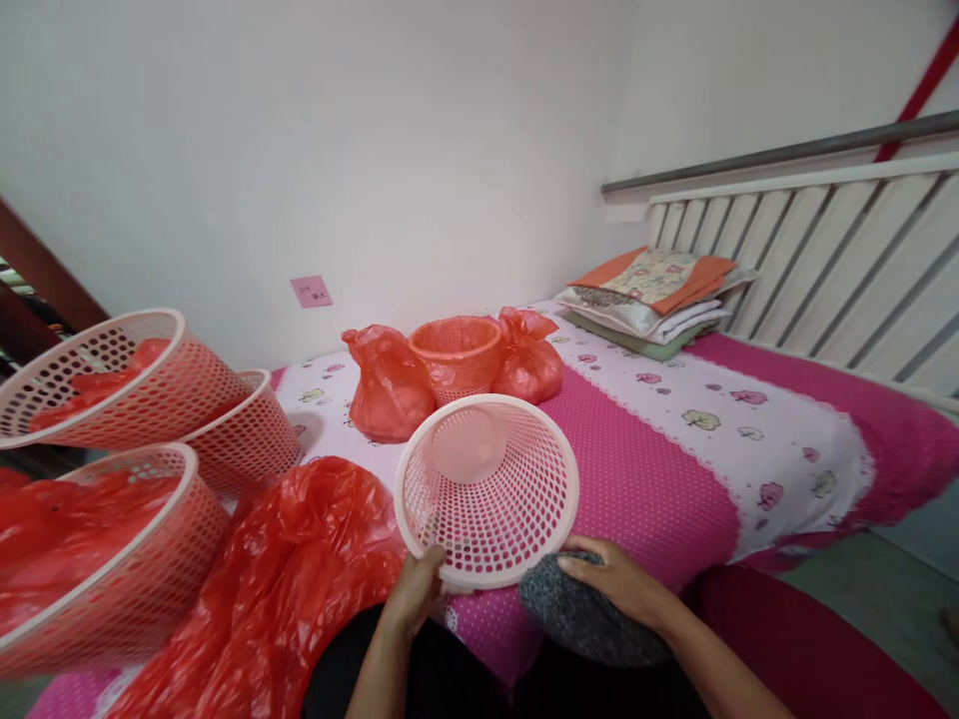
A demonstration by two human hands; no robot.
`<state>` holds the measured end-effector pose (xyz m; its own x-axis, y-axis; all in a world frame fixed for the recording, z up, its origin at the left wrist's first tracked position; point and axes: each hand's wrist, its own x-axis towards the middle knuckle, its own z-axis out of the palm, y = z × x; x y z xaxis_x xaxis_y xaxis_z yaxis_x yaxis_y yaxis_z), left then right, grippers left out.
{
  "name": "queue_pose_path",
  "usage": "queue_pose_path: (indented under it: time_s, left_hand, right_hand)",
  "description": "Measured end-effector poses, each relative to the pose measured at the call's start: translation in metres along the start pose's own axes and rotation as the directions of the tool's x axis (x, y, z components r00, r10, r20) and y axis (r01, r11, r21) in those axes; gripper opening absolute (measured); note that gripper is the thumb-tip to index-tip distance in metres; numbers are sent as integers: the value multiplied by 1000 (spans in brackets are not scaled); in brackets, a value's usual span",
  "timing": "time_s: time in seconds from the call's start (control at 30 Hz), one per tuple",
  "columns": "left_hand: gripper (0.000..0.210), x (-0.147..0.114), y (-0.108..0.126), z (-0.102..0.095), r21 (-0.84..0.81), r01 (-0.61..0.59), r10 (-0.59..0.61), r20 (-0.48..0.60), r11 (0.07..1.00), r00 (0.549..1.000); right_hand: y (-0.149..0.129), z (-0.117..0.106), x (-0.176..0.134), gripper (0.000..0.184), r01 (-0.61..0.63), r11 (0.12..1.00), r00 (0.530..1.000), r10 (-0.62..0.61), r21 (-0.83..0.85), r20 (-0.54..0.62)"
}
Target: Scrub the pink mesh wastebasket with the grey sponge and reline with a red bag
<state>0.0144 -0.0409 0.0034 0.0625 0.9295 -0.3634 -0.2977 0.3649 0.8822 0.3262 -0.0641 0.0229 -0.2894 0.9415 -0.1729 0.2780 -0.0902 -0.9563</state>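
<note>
A pale pink plastic basket with a mesh wall lies tilted in front of me, its mouth turned toward me. My left hand is closed on its near rim, thumb over the edge. My right hand holds a dark grey speckled cloth, thumb on top, right beside the basket's near right rim. Whether the right fingers also touch the rim is hidden by the cloth. Left of the basket, a loose heap of red plastic bags spreads over the bed.
More pink baskets with red plastic inside crowd the left. Behind stand a tied red bag, a red-lined basket and another red bag. Folded bedding lies at the back right by a white slatted bed end.
</note>
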Motion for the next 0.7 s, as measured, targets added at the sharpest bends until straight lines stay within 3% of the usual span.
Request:
queue_pose_path:
  time_s: [0.33, 0.57, 0.7]
  left_hand:
    - [42, 4, 0, 0, 64, -75, 75, 5, 995, 997]
    - [59, -9, -14, 22, -16, 78, -73, 206, 997, 976]
    - [42, -10, -20, 27, -120, 110, -91, 150, 987, 984]
  right_hand:
    - [21, 25, 11, 50, -133, 894, 991, 131, 427, 35]
    - [24, 48, 12, 51, -161, 820, 987, 136, 549, 86]
    - [19, 54, 10, 47, -159, 788, 987, 121, 595, 104]
